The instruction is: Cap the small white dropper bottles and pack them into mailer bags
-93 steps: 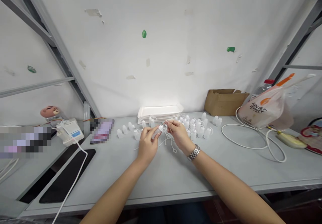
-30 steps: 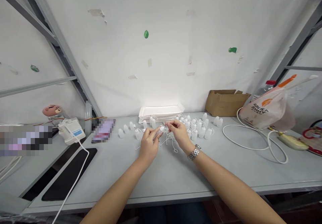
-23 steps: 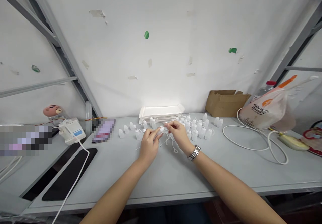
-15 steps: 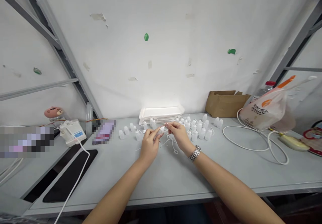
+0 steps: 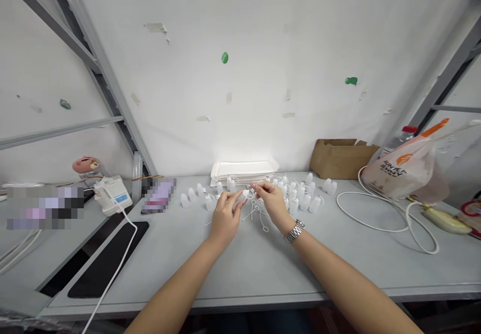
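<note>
My left hand [image 5: 225,217] grips a small white plastic dropper bottle [image 5: 241,199], tilted with its tip toward my right hand. My right hand [image 5: 272,204] pinches at that tip, and its fingers hide part of the top. Just below my hands lie thin white plastic loops [image 5: 256,213], probably cap tethers. Rows of similar bottles stand on the grey table [image 5: 255,269], one group to the left [image 5: 195,195] and a larger group to the right [image 5: 300,194]. A metal wristwatch [image 5: 295,231] sits on my right wrist.
A stack of white foam trays [image 5: 244,170] stands behind the bottles. Further right are a cardboard box [image 5: 340,159], a plastic bag [image 5: 406,171] and a coiled white cable [image 5: 376,219]. On the left are a white device [image 5: 112,195], a blurred phone [image 5: 160,195] and a black mat [image 5: 108,259].
The whole scene sits slightly lower and further right in the view, from head movement. My hands stay together at the bottle, with my right fingers still at its tip.
</note>
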A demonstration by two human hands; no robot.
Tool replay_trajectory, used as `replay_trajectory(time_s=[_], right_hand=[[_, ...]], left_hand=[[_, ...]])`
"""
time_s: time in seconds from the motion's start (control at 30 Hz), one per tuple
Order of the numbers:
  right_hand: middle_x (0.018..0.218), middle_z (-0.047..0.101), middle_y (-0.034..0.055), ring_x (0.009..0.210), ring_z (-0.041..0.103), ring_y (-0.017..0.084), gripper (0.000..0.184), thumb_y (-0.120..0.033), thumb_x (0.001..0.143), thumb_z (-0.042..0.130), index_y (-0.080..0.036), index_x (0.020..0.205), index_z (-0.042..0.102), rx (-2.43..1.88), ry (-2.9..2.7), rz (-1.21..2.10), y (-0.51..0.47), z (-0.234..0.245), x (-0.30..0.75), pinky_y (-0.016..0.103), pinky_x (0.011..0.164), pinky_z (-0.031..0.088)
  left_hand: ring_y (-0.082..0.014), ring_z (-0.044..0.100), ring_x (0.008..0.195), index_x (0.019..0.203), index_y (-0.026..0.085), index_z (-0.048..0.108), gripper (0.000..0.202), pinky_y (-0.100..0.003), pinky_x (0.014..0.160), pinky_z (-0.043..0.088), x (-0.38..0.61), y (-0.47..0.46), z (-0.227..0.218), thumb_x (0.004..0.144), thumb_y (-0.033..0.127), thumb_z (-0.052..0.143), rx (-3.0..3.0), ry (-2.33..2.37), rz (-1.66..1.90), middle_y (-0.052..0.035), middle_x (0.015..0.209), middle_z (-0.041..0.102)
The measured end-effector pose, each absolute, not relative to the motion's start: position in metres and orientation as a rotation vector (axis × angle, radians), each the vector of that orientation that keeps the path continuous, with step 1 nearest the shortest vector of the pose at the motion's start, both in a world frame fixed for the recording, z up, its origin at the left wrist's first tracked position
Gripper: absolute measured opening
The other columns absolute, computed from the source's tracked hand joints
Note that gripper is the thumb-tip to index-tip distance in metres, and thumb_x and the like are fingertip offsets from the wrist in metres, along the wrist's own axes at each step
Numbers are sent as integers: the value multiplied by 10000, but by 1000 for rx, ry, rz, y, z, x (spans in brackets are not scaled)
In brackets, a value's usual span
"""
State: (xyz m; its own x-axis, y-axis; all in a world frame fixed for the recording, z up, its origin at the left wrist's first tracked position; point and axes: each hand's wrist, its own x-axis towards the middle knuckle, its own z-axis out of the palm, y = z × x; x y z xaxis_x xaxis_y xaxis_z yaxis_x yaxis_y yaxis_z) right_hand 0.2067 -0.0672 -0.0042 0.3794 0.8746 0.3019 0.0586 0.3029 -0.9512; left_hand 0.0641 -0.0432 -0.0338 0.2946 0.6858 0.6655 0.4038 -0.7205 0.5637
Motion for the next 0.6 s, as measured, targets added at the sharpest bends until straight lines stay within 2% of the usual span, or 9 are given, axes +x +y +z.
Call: replay_trajectory(time_s=[0.2,0.3,0.37,0.47,0.6], right_hand=[[706,581,19,630,506,143,238,-423,695,649,-185,698,647,-1128,-1165,519,-64,-7,207,288,604,415],[676,565,10,617,508,142,245,-421,713,628,-177,710,631,-1141,-1155,481,-54,-1,211,287,594,411],[679,562,10,616,508,142,237,-413,721,618,-177,714,621,-1180,-1172,458,-45,4,212,286,589,407],[715,551,14,634,504,140,196,-366,727,613,-178,670,606,-1269,-1291,407,-31,8,209,285,602,404],[718,526,7,649,491,134,159,-280,736,601,-177,616,591,-1384,-1440,369,-14,1,199,286,637,398]], left_hand=[[-171,556,857,1137,229,559,291,-305,715,493,64,-41,-36,871,284,452,2396,1058,1429,-56,916,539],[-191,539,937,1200,242,507,344,-328,757,492,60,-38,-33,863,304,468,2417,1099,1556,-78,996,525],[-186,538,923,1211,235,494,354,-337,773,486,56,-35,-28,861,288,473,2372,1122,1688,-86,1013,512],[-166,537,869,1169,213,523,315,-312,736,488,47,-27,-18,863,255,463,2225,1164,1882,-91,1006,500],[-170,525,915,1098,191,555,267,-262,663,487,37,-19,-8,875,236,415,1934,1227,1977,-93,988,499]])
